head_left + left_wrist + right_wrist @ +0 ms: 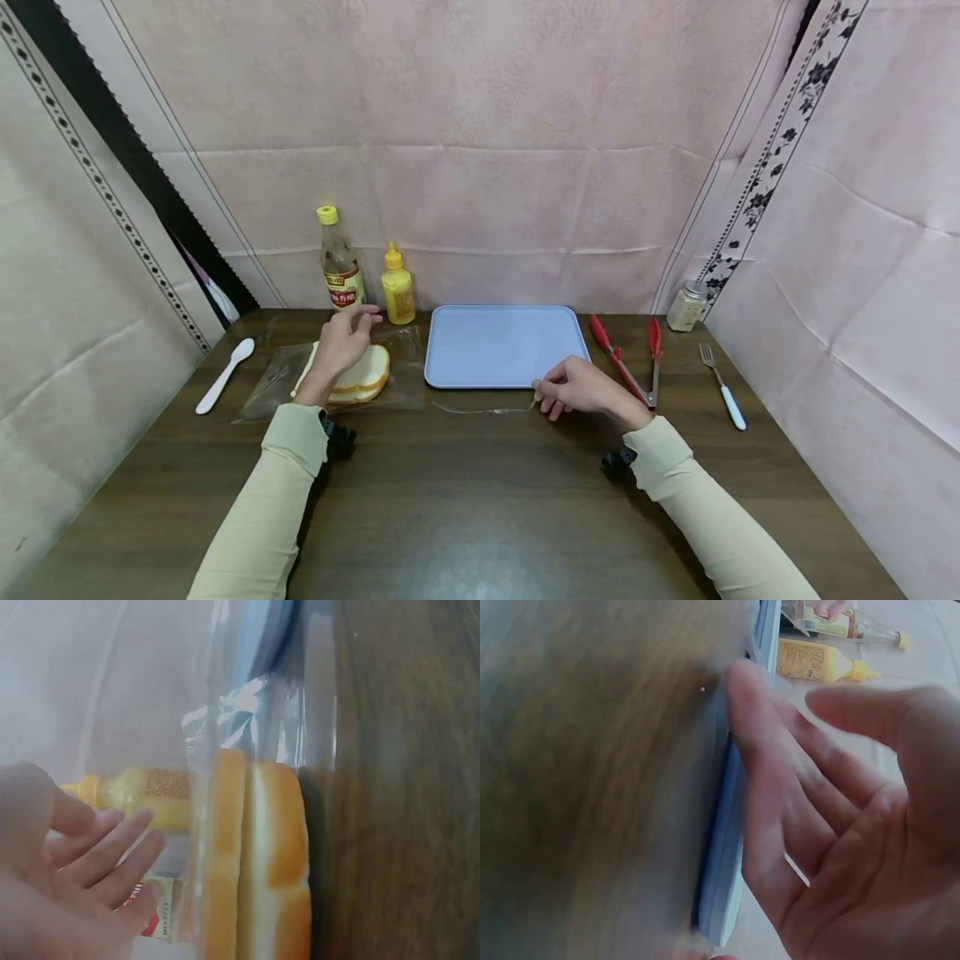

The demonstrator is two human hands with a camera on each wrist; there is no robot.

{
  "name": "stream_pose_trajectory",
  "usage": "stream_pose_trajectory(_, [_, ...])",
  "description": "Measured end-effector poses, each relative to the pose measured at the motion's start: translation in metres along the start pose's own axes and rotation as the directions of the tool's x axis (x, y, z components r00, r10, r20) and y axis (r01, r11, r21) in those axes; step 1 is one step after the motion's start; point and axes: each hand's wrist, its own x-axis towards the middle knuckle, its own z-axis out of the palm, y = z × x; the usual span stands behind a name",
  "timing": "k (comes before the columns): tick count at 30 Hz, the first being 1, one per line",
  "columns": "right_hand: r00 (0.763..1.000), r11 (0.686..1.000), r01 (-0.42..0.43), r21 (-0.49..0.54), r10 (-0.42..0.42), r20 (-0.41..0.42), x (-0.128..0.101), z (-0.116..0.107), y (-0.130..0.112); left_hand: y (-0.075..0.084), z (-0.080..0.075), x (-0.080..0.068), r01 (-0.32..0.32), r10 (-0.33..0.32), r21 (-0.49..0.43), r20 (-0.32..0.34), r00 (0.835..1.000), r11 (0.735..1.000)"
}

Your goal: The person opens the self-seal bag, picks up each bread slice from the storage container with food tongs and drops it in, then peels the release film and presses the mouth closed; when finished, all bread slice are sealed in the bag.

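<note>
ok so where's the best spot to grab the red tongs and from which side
Probably take the red tongs near the hinged end, where the two arms meet by the right hand, coming from above. They lie flat on the table right of the blue tray, red tips spread away toward the far wall, so the joined end is narrowest and nearest.

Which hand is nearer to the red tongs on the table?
The right. The right hand rests at the tray's near edge, just left of the red tongs. The left hand is above the bread slices, beyond the blue tray.
</note>
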Motion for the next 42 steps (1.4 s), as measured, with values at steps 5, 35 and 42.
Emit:
stream_pose_trajectory(5, [0.995,0.999,-0.016,-0.044,0.012,-0.097,0.001,0.000,-0.004,-0.001,0.004,0.002,-0.039,0.043,0.129,-0.034,0.998,0.991])
stream_pose_trajectory(35, [0.971,0.972,0.230,0.057,-0.232,0.049,0.043,0.095,-0.101,0.005,-0.008,-0.003,-0.079,0.109,0.153,-0.200,0.974,0.985])
stream_pose_trajectory(42, [0.999,0.915,0.010,0.404,-0.028,0.039,0.066,0.132,-0.114,0.015,-0.012,-0.003,-0.042,0.053,0.046,-0.260,0.964,0.998])
